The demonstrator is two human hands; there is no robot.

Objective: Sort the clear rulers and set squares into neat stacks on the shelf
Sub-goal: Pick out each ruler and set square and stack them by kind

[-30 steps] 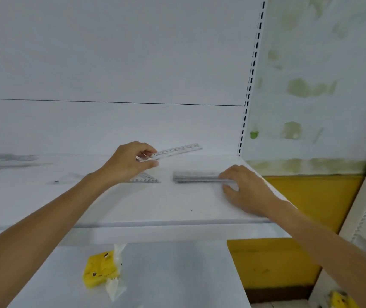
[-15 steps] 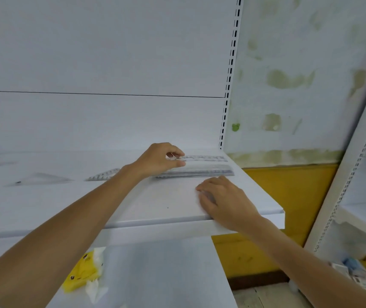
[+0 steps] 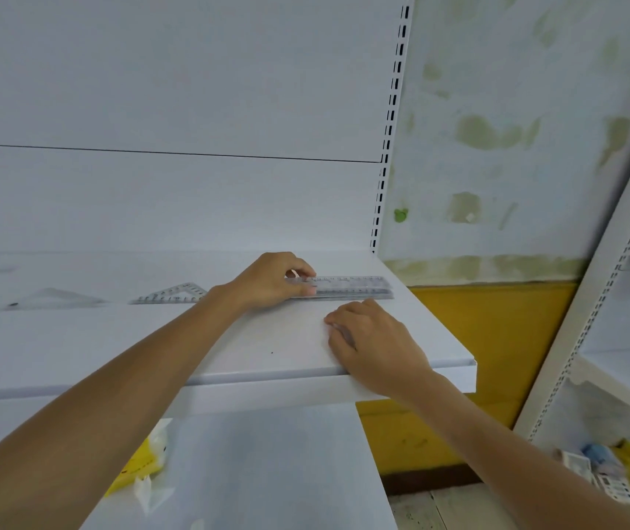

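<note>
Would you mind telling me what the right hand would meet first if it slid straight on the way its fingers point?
Most likely the front edge of the clear ruler stack, near the left hand holding its end, though depth is unclear.

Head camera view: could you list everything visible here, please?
rulers: small stack, number unclear, clear, back right of the upper shelf
set squares: two, clear, on the upper shelf left of the rulers
upper shelf: one, white, across the middle
lower shelf: one, white, beneath
yellow packet: one, on the lower shelf, left
slotted upright: one, white, right of the back panel
wall: stained, pale, right
neighbouring rack: one, white, far right
mixed packets: several, low in that rack
left hand: fingers pinch the rulers' left end
right hand: rests on the upper shelf, holding nothing
</note>
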